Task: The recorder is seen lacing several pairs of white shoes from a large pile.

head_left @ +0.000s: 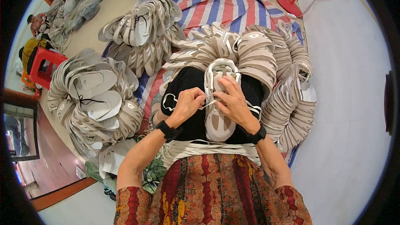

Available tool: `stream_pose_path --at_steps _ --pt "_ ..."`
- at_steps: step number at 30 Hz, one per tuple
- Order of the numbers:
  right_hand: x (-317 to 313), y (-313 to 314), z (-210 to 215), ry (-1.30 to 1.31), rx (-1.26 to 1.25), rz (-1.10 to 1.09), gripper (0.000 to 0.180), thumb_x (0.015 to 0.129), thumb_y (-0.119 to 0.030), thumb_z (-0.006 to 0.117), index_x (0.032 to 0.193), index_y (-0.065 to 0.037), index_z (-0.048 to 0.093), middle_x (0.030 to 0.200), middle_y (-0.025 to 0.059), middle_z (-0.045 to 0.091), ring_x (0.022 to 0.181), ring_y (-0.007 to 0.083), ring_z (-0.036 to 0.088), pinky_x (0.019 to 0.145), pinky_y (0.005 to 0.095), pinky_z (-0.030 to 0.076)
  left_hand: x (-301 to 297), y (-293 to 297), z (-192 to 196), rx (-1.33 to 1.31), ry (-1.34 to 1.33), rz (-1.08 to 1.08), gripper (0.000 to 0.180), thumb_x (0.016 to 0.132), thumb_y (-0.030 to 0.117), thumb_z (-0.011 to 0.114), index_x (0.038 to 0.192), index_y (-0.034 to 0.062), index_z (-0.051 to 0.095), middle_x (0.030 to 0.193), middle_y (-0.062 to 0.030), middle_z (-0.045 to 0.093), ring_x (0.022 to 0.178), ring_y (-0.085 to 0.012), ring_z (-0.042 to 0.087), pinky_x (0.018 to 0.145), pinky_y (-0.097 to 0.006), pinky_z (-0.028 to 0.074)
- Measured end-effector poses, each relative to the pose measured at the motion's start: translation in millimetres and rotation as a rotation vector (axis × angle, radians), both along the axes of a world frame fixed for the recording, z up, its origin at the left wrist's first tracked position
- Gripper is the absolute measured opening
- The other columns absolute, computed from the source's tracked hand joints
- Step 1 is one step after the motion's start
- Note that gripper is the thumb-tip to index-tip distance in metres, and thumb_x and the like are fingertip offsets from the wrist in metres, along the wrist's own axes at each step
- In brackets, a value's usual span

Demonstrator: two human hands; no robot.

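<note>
A beige and white sneaker (220, 130) rests on my lap over black cloth (189, 81), its toe pointing toward me. My left hand (187, 106) is closed at the shoe's left side, fingertips pinching a white shoelace (168, 96) whose loose end loops out to the left. My right hand (236, 103) lies over the lacing area. Its bent fingers close on the lace near the eyelets, while other fingers touch the upper. Part of the lace and the tongue is hidden beneath the right hand. A bundle of white laces (179, 150) lies across my lap.
Stacked shoe uppers (204, 46) curve around my knees, with tied bundles (89, 96) at the left and more piles (289, 112) at the right. Beneath them spreads a striped sheet (233, 8). A red stool (43, 67) and a red stand base (288, 6) stand farther off.
</note>
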State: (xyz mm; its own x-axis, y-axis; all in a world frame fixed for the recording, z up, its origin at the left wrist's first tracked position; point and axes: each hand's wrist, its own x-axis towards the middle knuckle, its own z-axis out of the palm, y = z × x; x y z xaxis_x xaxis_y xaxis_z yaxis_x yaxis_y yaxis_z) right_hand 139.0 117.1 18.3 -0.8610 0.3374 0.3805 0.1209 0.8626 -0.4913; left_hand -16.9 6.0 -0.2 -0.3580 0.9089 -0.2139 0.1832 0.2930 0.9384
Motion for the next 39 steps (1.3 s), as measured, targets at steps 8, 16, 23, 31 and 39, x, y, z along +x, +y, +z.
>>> stream_pose_path --at_steps 8,16,23,31,39 --pt "-0.9 -3.3 3.5 0.054 0.012 0.042 0.028 0.065 -0.009 0.064 0.091 -0.002 0.062 0.122 0.0176 0.042 0.118 0.0360 0.035 0.098 0.0419 0.032 2.9 8.4 -4.7 0.268 0.387 -0.034 0.016 0.080 0.010 0.055 0.070 -0.0022 0.059 0.059 -0.0090 0.059 0.049 -0.0133 0.056 0.048 -0.025 0.044" --pt "-8.2 3.1 -6.1 0.081 -0.062 -0.028 0.015 0.069 -0.009 0.061 0.083 -0.004 0.062 0.089 0.0087 0.051 0.088 0.0271 0.048 0.078 0.0394 0.039 -13.5 20.7 18.8 0.340 0.682 -0.259 0.044 0.060 0.008 0.074 0.099 0.0086 0.052 0.103 -0.0127 0.044 0.091 -0.0292 0.050 0.073 -0.036 0.044" --pt "-19.0 2.2 -1.3 0.046 0.135 -0.028 0.006 0.067 -0.007 0.061 0.073 -0.006 0.060 0.080 0.0056 0.050 0.080 0.0240 0.047 0.075 0.0368 0.038 -30.7 29.1 18.7 0.305 0.667 -0.478 0.044 0.058 0.009 0.075 0.095 0.0104 0.052 0.102 -0.0111 0.044 0.094 -0.0303 0.048 0.079 -0.035 0.041" --pt "28.0 40.2 47.1 0.132 -0.469 -0.251 0.009 0.072 -0.008 0.064 0.076 -0.001 0.061 0.103 0.0101 0.049 0.095 0.0211 0.050 0.080 0.0300 0.041 -0.2 50.4 36.4 0.757 0.622 -0.431 0.021 0.071 0.001 0.063 0.090 0.0050 0.054 0.104 -0.0128 0.054 0.095 -0.0299 0.051 0.082 -0.037 0.041" --pt "25.1 77.5 24.9 -0.108 0.041 0.172 0.039 0.057 -0.007 0.074 0.092 -0.010 0.057 0.126 0.0114 0.039 0.113 0.0338 0.039 0.093 0.0395 0.038 23.6 59.6 18.9 0.542 0.531 -0.330 0.016 0.069 0.002 0.064 0.084 0.0050 0.060 0.079 -0.0091 0.057 0.074 -0.0270 0.057 0.065 -0.032 0.046"
